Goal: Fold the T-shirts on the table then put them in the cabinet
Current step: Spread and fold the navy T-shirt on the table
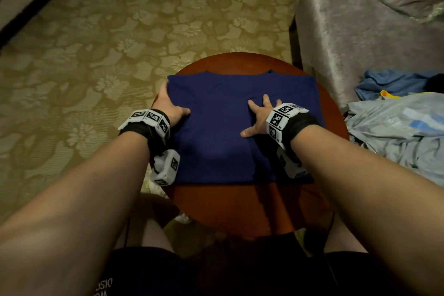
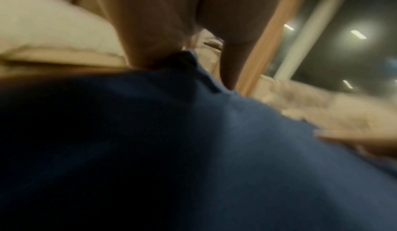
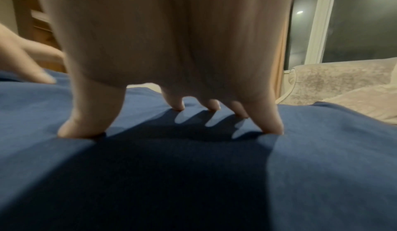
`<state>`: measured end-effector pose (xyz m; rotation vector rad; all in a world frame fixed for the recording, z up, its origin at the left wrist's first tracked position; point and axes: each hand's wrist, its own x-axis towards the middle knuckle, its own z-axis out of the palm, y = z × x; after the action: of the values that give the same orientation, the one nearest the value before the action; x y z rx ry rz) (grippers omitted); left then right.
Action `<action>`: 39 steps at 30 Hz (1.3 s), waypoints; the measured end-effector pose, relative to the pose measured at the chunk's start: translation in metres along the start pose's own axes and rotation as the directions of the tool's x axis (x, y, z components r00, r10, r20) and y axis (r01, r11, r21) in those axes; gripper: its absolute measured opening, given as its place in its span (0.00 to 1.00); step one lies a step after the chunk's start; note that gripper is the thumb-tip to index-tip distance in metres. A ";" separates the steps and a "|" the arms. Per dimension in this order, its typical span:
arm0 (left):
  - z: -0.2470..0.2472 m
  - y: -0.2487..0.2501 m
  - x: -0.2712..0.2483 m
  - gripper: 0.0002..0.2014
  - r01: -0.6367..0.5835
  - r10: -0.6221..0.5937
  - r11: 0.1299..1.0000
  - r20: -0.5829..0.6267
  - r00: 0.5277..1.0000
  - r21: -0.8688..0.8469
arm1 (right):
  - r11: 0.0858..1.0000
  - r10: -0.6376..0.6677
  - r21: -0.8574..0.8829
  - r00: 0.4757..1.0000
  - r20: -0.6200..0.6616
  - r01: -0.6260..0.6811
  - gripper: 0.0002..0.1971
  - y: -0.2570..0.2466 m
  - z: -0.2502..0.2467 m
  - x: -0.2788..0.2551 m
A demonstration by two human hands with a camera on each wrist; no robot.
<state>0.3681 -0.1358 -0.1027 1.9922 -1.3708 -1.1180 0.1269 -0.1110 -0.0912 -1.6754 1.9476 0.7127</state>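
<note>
1. The navy T-shirt (image 1: 230,127) lay partly folded on the round table (image 1: 240,204), collar on the far side. Its corners reached past the rim, so any tug could have dragged the cloth off the edge.
2. Your left hand (image 1: 169,109) was at the shirt's left edge, thumb on top and fingers wrapped round the fold. The left wrist view was blurred, but the grip appeared to be grasping that edge. Had you pulled it across before the layers were even, the fold would have come out crooked.
3. Your right hand (image 1: 260,119) was released, fingers spread and fingertips (image 3: 179,106) pressing the cloth flat near a raised fold line. Had you lifted it too soon, nothing would have pinned the shirt, and the layers beneath could have slid or bunched.
4. A pale grey garment (image 1: 396,132) and a blue cloth (image 1: 394,83) were heaped just beside the table on your right. A wide sweep of the right arm could have snagged them or pulled them onto the folded shirt.
5. No cabinet appeared in any view, so the carry could have loosened an unpressed fold.
</note>
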 end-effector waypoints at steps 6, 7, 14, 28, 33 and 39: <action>-0.005 -0.006 -0.014 0.21 -0.059 0.029 0.986 0.187 0.982 0.155 | 1.000 0.018 0.013 1.000 -0.002 -0.018 0.58 -0.004 0.004 -0.009; -0.004 -0.007 -0.014 0.21 -0.052 0.015 0.980 0.190 0.982 0.193 | 1.000 0.020 0.016 1.000 0.003 -0.020 0.58 -0.005 0.006 -0.012; -0.008 -0.002 -0.017 0.37 -0.108 0.033 0.901 0.182 0.983 0.420 | 0.978 -0.044 0.204 0.999 -0.015 0.046 0.54 0.013 0.008 -0.033; -0.024 0.038 -0.039 0.40 -0.142 0.069 0.941 0.235 0.969 0.308 | 0.997 -0.058 0.061 0.998 0.035 0.056 0.60 0.014 0.023 -0.028; -0.014 0.074 -0.063 0.37 -0.223 0.128 0.893 0.253 0.959 0.392 | 0.877 -0.059 0.461 0.983 -0.175 0.135 0.36 0.035 0.016 -0.042; 0.022 0.121 -0.092 0.27 -0.307 0.172 0.840 0.318 0.932 0.446 | 0.323 0.178 0.942 0.972 -0.151 0.088 0.08 0.099 0.026 -0.051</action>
<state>0.2696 -0.0969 0.0084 1.9551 -2.1677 -1.0151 0.0371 -0.0438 -0.0697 -0.8991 1.8907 -0.6575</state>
